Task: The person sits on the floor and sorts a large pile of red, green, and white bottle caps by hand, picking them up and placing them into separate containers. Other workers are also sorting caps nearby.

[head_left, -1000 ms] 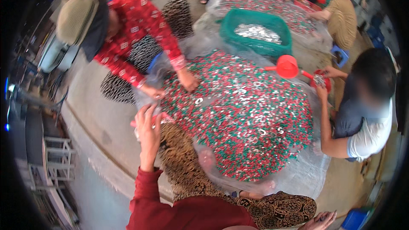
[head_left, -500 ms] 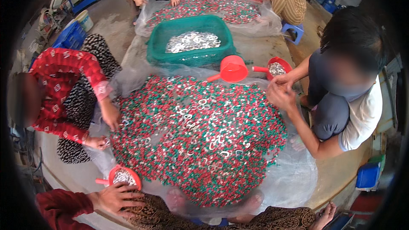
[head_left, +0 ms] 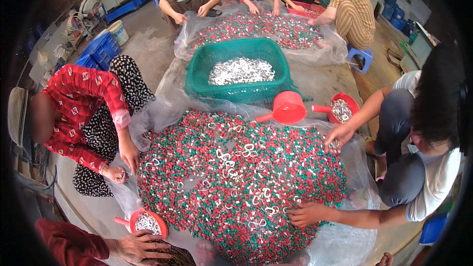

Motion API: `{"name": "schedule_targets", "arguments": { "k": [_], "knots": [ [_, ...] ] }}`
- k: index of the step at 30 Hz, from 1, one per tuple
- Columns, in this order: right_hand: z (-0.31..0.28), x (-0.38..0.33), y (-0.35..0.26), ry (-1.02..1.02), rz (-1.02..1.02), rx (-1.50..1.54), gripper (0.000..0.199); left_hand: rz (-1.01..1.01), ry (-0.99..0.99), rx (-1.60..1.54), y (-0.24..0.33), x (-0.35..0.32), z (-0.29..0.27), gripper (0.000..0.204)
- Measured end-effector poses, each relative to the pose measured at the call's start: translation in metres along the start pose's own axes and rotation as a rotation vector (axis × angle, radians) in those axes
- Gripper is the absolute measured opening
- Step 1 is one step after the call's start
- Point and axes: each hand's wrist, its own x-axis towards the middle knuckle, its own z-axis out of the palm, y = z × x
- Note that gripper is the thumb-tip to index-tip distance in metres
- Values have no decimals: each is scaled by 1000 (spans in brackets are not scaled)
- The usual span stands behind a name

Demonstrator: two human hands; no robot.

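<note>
My left hand [head_left: 143, 247], in a dark red sleeve, lies on my brown patterned knee with fingers spread and nothing in it. Just beyond its fingertips stands a red scoop [head_left: 147, 222] with white ring-like pieces inside. At the lower right edge only the fingertips of my right hand [head_left: 386, 260] show; its grip is hidden. Before me spreads a wide heap of small red, green and white pieces [head_left: 236, 177] on a clear plastic sheet [head_left: 352, 231]. Larger white rings [head_left: 249, 150] lie scattered on top.
A green basket [head_left: 236, 88] of white pieces stands beyond the heap, near an upturned-looking red scoop [head_left: 289, 108] and a filled one [head_left: 341, 110]. People crouch left [head_left: 88, 113] and right [head_left: 419, 167], hands at the heap. More people work around a second heap [head_left: 256, 29] behind.
The view has shifted, so the scene sits lower and further right. The person on the right has parted their hands and put one on the heap. My left hand stays on my knee.
</note>
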Motion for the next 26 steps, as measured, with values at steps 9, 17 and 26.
{"name": "schedule_targets", "arguments": {
  "k": [9,17,26],
  "knots": [
    [4,13,-44,12,112,-93,19,-76,-62,1,0,12,-11,50],
    [2,28,-58,-56,5,-72,18,-208,-152,-62,5,-11,-20,53],
    [-7,40,-59,-250,-220,-79,18,190,-173,-308,30,-8,-31,53]
  ]
}}
